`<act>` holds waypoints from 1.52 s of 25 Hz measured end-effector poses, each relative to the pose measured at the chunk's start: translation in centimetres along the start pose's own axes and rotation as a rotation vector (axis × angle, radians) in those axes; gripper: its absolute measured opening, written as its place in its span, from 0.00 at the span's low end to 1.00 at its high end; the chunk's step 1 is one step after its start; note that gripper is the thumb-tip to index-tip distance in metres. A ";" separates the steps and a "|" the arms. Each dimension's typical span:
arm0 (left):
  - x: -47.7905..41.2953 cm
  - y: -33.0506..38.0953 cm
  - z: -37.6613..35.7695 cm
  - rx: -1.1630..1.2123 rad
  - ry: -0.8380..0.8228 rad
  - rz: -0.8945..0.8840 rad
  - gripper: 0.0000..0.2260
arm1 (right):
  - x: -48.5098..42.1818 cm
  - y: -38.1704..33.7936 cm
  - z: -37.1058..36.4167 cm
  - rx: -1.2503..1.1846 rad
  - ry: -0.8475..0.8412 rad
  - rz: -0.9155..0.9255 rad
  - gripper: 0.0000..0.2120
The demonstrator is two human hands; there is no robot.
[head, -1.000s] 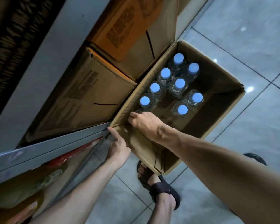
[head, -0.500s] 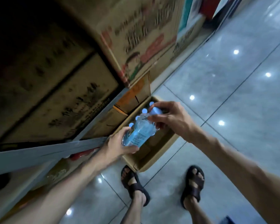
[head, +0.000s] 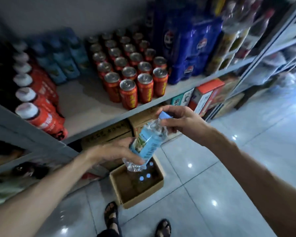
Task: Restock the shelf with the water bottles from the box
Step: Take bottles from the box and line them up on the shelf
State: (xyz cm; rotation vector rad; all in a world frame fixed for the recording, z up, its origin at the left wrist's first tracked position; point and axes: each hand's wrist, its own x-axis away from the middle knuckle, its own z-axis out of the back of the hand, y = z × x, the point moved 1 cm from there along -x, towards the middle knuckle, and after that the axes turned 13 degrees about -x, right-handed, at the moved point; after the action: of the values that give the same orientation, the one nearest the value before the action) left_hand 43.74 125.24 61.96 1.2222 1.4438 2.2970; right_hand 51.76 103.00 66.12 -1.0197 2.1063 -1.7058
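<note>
I hold one clear water bottle (head: 148, 142) with a light-blue label and blue cap, tilted in front of the shelf (head: 85, 106). My left hand (head: 114, 151) grips its lower body. My right hand (head: 181, 122) pinches its neck just under the cap. Below them on the floor stands the open cardboard box (head: 126, 195), where blue caps of more bottles (head: 144, 177) show at its far end. A bare patch of shelf board lies between the red bottles and the red cans.
Red cans (head: 135, 79) fill the shelf's middle, red white-capped bottles (head: 36, 103) the left, blue drink packs (head: 191, 48) the right, blue bottles (head: 61, 57) the back. Cardboard cartons (head: 109, 134) sit under the shelf. My sandalled feet (head: 112, 218) stand on the glossy tiled floor.
I have straightened up from the box with the bottle in both hands. The view has swung up from the lower cartons to the stocked shelf, and the box now lies far below.
</note>
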 end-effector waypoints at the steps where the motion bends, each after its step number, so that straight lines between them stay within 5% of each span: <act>1: 1.5 1.3 0.5 -0.014 0.073 -0.018 0.19 | 0.4 -1.6 -0.8 0.028 0.005 0.009 0.10; 10: 8.3 2.4 5.7 -0.156 0.545 -0.019 0.27 | -4.5 -5.7 -10.7 0.217 0.244 -0.020 0.24; 13: 8.8 1.2 8.8 -0.242 0.653 0.049 0.25 | -7.7 -6.2 -13.0 0.224 0.158 -0.032 0.12; 22: 6.1 -0.9 13.1 -0.076 0.918 0.172 0.31 | -17.2 -6.8 -13.4 0.449 0.051 -0.030 0.21; 25: 4.0 -3.5 14.2 -0.160 0.893 0.334 0.36 | -22.1 -6.8 -12.8 0.646 0.079 0.047 0.25; 29: 1.2 -8.3 15.0 -0.487 0.650 0.633 0.53 | -29.3 -7.0 -12.6 0.851 0.060 0.130 0.26; 32: 0.1 -9.6 15.9 -0.516 0.480 0.656 0.55 | -32.8 -6.4 -13.7 0.952 0.003 0.138 0.16; 38: 0.3 -8.9 16.8 -0.555 0.488 0.691 0.50 | -37.5 -2.7 -17.3 0.912 -0.090 0.200 0.30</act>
State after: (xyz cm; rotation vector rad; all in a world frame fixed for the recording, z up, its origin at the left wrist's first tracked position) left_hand 53.07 141.41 58.23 1.1311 0.3664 3.3089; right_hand 69.79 140.23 64.87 -0.5534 1.0757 -2.1016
